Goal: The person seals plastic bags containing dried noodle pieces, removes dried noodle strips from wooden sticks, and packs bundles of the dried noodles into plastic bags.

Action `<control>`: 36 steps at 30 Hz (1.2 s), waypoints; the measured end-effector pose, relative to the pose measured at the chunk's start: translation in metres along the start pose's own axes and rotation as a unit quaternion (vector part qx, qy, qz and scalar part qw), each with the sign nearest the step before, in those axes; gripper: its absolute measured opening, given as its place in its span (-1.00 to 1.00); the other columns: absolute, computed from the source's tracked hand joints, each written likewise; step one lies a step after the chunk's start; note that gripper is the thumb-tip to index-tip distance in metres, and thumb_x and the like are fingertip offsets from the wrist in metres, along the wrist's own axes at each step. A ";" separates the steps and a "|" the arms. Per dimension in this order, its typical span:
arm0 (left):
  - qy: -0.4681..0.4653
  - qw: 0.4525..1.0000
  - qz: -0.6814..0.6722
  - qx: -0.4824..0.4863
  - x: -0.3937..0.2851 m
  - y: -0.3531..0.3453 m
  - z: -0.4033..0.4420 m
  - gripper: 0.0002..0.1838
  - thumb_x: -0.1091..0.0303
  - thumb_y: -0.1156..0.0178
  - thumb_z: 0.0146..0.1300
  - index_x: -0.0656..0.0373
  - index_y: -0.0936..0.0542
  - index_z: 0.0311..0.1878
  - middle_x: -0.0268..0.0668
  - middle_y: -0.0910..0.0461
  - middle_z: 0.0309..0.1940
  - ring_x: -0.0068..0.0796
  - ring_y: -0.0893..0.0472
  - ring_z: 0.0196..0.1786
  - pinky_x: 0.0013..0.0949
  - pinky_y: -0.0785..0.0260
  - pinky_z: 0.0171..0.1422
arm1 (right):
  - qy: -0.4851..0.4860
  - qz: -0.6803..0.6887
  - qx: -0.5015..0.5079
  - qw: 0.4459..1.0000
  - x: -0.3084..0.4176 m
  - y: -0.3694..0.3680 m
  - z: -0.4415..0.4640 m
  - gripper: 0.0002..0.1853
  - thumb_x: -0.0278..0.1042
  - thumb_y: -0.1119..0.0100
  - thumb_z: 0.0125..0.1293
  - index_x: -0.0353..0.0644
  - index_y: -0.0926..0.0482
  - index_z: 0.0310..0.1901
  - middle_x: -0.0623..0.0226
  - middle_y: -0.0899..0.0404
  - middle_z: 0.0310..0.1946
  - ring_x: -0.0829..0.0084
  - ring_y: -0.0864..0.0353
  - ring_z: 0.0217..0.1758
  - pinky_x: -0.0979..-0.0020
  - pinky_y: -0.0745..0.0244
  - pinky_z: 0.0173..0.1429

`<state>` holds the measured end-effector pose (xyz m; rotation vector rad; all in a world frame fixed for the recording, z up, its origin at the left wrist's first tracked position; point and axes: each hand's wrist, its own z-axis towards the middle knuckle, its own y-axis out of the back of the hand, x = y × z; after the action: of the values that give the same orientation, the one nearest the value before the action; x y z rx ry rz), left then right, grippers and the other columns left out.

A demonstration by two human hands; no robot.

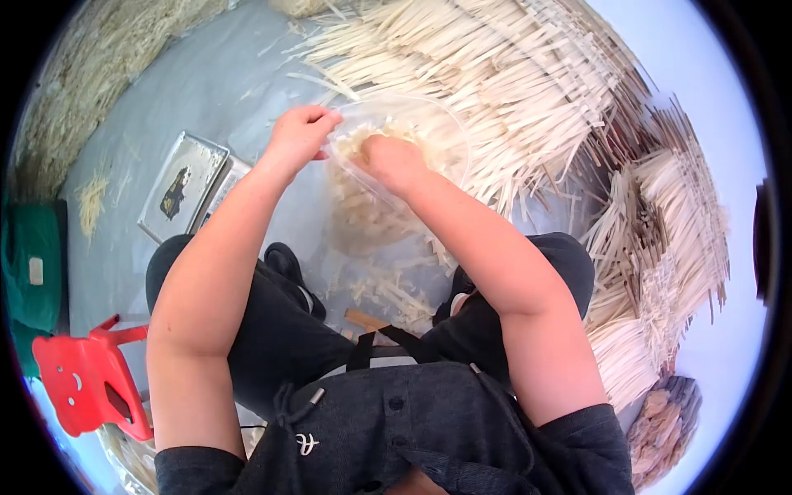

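A clear plastic bag point(370, 219) stands on the floor between my knees, its mouth spread wide. Pale, thin strip-like pieces point(404, 130) fill part of it. My left hand point(302, 137) pinches the bag's rim on the left side, thumb and fingers together. Through the mouth reaches my right hand point(393, 162), curled down among the pale pieces; its fingertips are hidden, so whether they grip any is unclear.
Long pale strips point(503, 91) lie in a large layered heap ahead and to the right. A metal-topped scale point(183, 183) sits at the left. Further left are a red chair point(87, 384) and a green container point(33, 247). Scraps point(392, 293) litter the floor near my shoes.
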<state>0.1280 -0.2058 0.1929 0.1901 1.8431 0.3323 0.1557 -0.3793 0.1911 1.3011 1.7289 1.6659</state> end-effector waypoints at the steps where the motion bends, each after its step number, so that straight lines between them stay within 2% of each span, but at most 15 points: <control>1: -0.001 1.000 -0.014 -0.004 -0.001 -0.002 -0.003 -0.68 0.05 -0.16 0.28 0.06 -0.67 -0.10 -0.43 -0.55 -0.22 -0.58 -0.49 -0.17 -0.39 -0.47 -0.17 | -0.059 0.047 0.081 0.994 0.007 0.021 -0.005 -0.36 0.10 0.13 0.38 -0.35 -0.37 0.22 -0.02 -0.26 0.35 0.07 -0.23 0.42 0.21 -0.19 0.43; 2: 0.003 1.000 -0.027 -0.008 0.000 -0.003 -0.006 -0.68 0.05 -0.16 0.29 0.05 -0.67 -0.09 -0.43 -0.55 -0.21 -0.58 -0.48 -0.16 -0.39 -0.47 -0.16 | -0.062 0.049 0.077 0.994 -0.001 0.007 -0.002 -0.36 0.10 0.13 0.38 -0.35 -0.37 0.22 -0.02 -0.26 0.35 0.07 -0.23 0.42 0.21 -0.19 0.43; 4: 0.002 0.999 -0.032 -0.013 -0.001 -0.005 -0.009 -0.69 0.06 -0.15 0.30 0.04 -0.67 -0.07 -0.44 -0.55 -0.21 -0.58 -0.48 -0.16 -0.39 -0.46 -0.15 | 0.071 0.021 -0.093 0.993 -0.022 -0.039 0.011 -0.30 0.16 0.14 0.38 -0.28 -0.30 0.33 0.01 -0.13 0.43 0.15 -0.10 0.50 0.20 -0.05 0.49; 8: -0.001 0.999 -0.031 -0.022 0.001 -0.006 -0.005 -0.69 0.08 -0.13 0.32 0.03 -0.66 -0.04 -0.44 -0.56 -0.18 -0.58 -0.48 -0.16 -0.39 -0.46 -0.15 | 0.024 -0.022 -0.116 0.993 -0.017 -0.063 0.013 -0.24 0.20 0.12 0.36 -0.22 -0.19 0.40 0.05 -0.08 0.46 0.16 -0.11 0.49 0.17 -0.01 0.50; 14: -0.006 1.000 -0.015 0.008 -0.001 -0.006 -0.006 -0.64 0.03 -0.13 0.32 0.08 -0.63 -0.01 -0.39 -0.54 -0.21 -0.55 -0.50 -0.18 -0.39 -0.48 -0.16 | 0.036 -0.025 -0.041 0.998 -0.013 -0.040 0.015 -0.22 0.19 0.09 0.35 -0.16 -0.10 0.45 0.17 -0.01 0.49 0.19 -0.05 0.53 0.14 0.06 0.54; 16: -0.004 1.000 0.025 -0.006 -0.002 -0.005 -0.012 -0.63 0.00 -0.14 0.31 0.12 -0.62 -0.07 -0.37 -0.54 -0.25 -0.55 -0.51 -0.24 -0.39 -0.49 -0.23 | 0.112 -0.145 -0.074 0.980 -0.021 -0.010 -0.002 -0.26 0.21 0.07 0.35 -0.15 -0.20 0.40 0.19 -0.12 0.45 0.20 -0.13 0.49 0.23 -0.04 0.51; 21: 0.081 0.986 0.142 0.025 -0.018 -0.001 -0.041 -0.58 -0.05 -0.16 0.28 0.19 -0.55 -0.31 -0.35 -0.51 -0.43 -0.57 -0.51 -0.47 -0.42 -0.48 -0.44 | -0.142 -0.095 -0.148 0.974 -0.083 0.070 -0.044 -0.46 0.07 -0.04 0.31 -0.08 -0.42 0.21 0.11 -0.52 0.11 0.12 -0.53 0.13 0.18 -0.45 0.17; 23: 0.127 0.968 0.160 0.142 -0.017 -0.005 -0.044 -0.57 -0.06 -0.15 0.29 0.17 -0.50 -0.40 -0.37 -0.48 -0.56 -0.58 -0.48 -0.59 -0.48 -0.42 -0.53 | -0.175 -0.081 -0.141 0.971 -0.118 0.054 -0.048 -0.53 0.05 -0.04 0.30 -0.10 -0.53 0.09 0.12 -0.62 -0.03 0.11 -0.60 0.02 0.18 -0.50 0.09; 25: 0.130 0.970 0.129 0.161 -0.005 -0.011 -0.040 -0.59 -0.06 -0.16 0.29 0.14 -0.51 -0.40 -0.39 -0.47 -0.59 -0.59 -0.47 -0.60 -0.49 -0.40 -0.54 | -0.091 0.021 -0.028 0.995 -0.140 0.025 -0.042 -0.59 0.04 -0.03 0.30 -0.19 -0.63 -0.21 0.12 -0.67 -0.27 0.07 -0.63 -0.12 0.17 -0.51 0.00; 26: 0.135 0.969 0.097 0.182 0.000 -0.012 -0.038 -0.60 -0.06 -0.16 0.29 0.12 -0.51 -0.41 -0.41 -0.46 -0.63 -0.61 -0.46 -0.60 -0.50 -0.39 -0.55 | -0.085 0.023 -0.028 0.996 -0.140 0.019 -0.038 -0.59 0.04 -0.03 0.30 -0.19 -0.63 -0.21 0.12 -0.67 -0.27 0.07 -0.63 -0.12 0.17 -0.51 0.00; 28: 0.127 0.983 0.024 0.130 -0.010 -0.004 -0.043 -0.64 -0.01 -0.16 0.31 0.08 -0.51 -0.43 -0.47 -0.45 -0.64 -0.67 -0.43 -0.63 -0.56 -0.30 -0.58 | 0.068 0.092 -0.158 0.981 -0.106 0.026 -0.043 -0.57 -0.07 -0.08 0.33 -0.30 -0.49 -0.53 0.12 -0.56 -0.56 0.23 -0.54 -0.44 0.24 -0.45 -0.24; 30: 0.071 0.985 -0.144 0.067 -0.011 0.011 -0.042 -0.67 0.02 -0.12 0.34 0.04 -0.51 -0.42 -0.51 -0.45 -0.63 -0.71 -0.39 -0.63 -0.56 -0.29 -0.53 | 0.087 0.173 -0.162 0.968 -0.081 0.043 -0.047 -0.62 -0.11 -0.09 0.34 -0.27 -0.49 -0.50 0.21 -0.50 -0.60 0.29 -0.43 -0.52 0.28 -0.39 -0.32; 32: 0.056 0.986 -0.144 0.058 -0.016 0.008 -0.046 -0.69 0.03 -0.12 0.35 0.01 -0.52 -0.42 -0.54 -0.47 -0.63 -0.74 -0.37 -0.67 -0.59 -0.24 -0.57 | 0.082 0.376 -0.161 0.909 -0.068 0.054 -0.049 -0.61 -0.10 -0.08 0.35 -0.26 -0.49 -0.50 0.29 -0.50 -0.59 0.37 -0.43 -0.49 0.33 -0.40 -0.29; 34: 0.047 0.989 -0.052 0.130 -0.005 -0.001 -0.043 -0.69 0.02 -0.12 0.34 -0.02 -0.53 -0.44 -0.54 -0.49 -0.63 -0.73 -0.34 -0.70 -0.59 -0.22 -0.58 | 0.084 0.401 -0.156 0.899 -0.069 0.041 -0.049 -0.61 -0.08 -0.08 0.36 -0.23 -0.51 -0.50 0.33 -0.53 -0.56 0.45 -0.45 -0.46 0.36 -0.40 -0.27; 36: 0.136 0.982 -0.054 0.120 0.003 -0.016 -0.041 -0.67 0.02 -0.15 0.32 0.01 -0.52 -0.49 -0.52 -0.48 -0.65 -0.71 -0.31 -0.71 -0.57 -0.19 -0.59 | 0.035 0.228 -0.090 0.969 -0.081 0.009 -0.040 -0.63 -0.06 -0.06 0.31 -0.25 -0.59 -0.40 0.15 -0.62 -0.45 0.08 -0.58 -0.38 0.15 -0.44 -0.23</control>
<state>0.0882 -0.2256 0.1959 0.2162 2.1557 0.0597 0.1654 -0.4688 0.1830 1.6555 1.3379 2.0832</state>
